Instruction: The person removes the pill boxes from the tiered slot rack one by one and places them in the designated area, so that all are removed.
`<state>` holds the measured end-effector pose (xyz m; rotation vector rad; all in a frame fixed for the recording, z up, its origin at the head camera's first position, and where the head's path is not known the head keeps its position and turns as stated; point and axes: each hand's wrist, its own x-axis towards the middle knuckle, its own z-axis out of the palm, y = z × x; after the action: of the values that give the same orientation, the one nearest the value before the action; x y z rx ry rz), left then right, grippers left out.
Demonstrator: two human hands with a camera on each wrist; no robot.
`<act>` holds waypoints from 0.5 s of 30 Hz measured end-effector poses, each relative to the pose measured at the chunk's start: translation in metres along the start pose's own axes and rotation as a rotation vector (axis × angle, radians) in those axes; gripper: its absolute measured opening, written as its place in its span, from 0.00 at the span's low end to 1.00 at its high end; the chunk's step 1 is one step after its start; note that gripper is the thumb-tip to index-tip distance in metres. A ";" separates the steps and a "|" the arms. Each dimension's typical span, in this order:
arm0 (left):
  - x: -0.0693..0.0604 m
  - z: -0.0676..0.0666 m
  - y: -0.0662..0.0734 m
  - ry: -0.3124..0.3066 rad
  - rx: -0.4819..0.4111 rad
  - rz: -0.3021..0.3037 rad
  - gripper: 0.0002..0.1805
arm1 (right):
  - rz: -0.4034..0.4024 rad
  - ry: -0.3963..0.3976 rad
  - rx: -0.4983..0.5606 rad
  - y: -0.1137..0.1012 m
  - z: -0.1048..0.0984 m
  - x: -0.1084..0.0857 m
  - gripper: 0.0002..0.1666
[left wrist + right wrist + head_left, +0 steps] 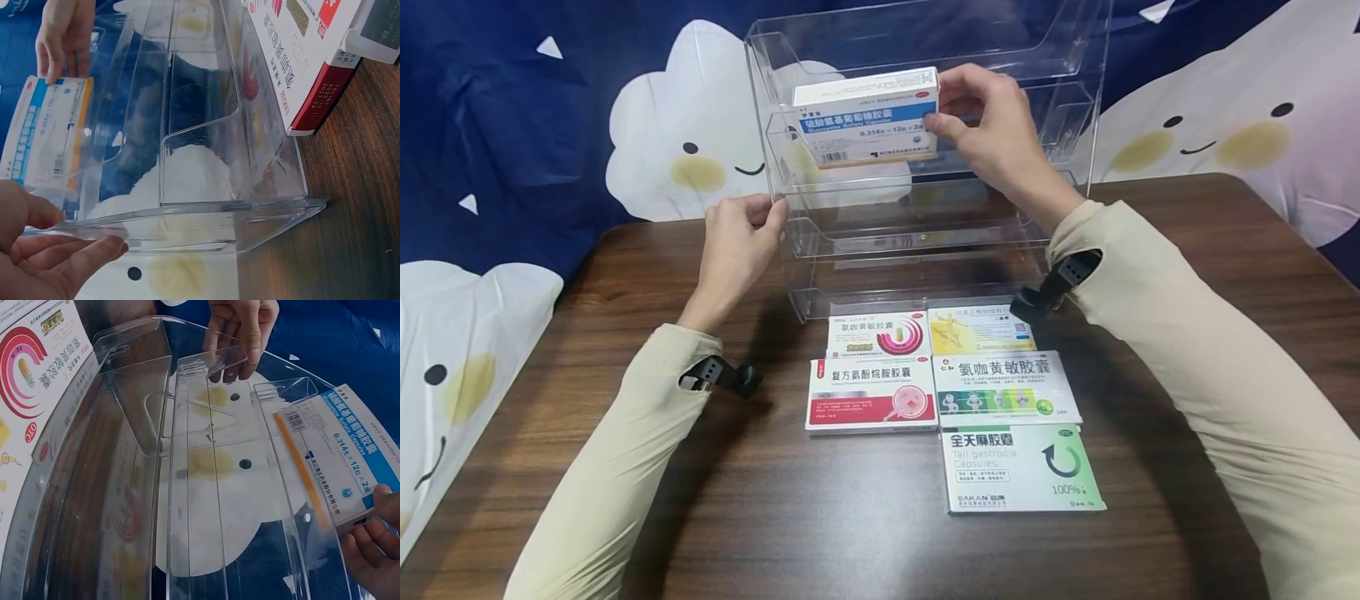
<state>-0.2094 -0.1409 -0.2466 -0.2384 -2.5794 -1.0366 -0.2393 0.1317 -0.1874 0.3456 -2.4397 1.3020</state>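
Note:
My right hand [1000,133] pinches a white and blue medicine box [868,125] by its right end, thumb on the front face. The box is upright and slightly tilted, at an upper tier of a clear plastic tiered rack [917,242]. Whether its bottom rests in that tier, I cannot tell. With thumb and fingers on either side, my left hand [69,250] grips the rack's left side edge; in the head view this left hand [737,250] is lower than the box. Seen from the right wrist, the box [340,462] has an orange lower edge.
In front of the rack, several medicine boxes lie on the wooden table [760,500]: a pink-ringed box [865,342], a yellow one [958,333], a red and white one [850,408], and two green and white ones. A dark blue cloth with cloud faces [700,125] hangs behind.

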 end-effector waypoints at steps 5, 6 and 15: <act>0.000 0.001 -0.001 -0.006 -0.015 -0.008 0.16 | -0.037 0.033 0.002 0.000 -0.006 -0.004 0.19; 0.000 0.001 -0.001 -0.009 -0.019 -0.011 0.16 | -0.042 0.036 0.002 0.000 -0.007 -0.005 0.18; 0.000 -0.002 -0.003 -0.015 -0.031 -0.021 0.16 | -0.070 0.028 0.026 -0.001 -0.022 -0.021 0.15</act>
<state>-0.2103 -0.1443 -0.2474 -0.2287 -2.5855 -1.0870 -0.2158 0.1504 -0.1843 0.4131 -2.3674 1.3018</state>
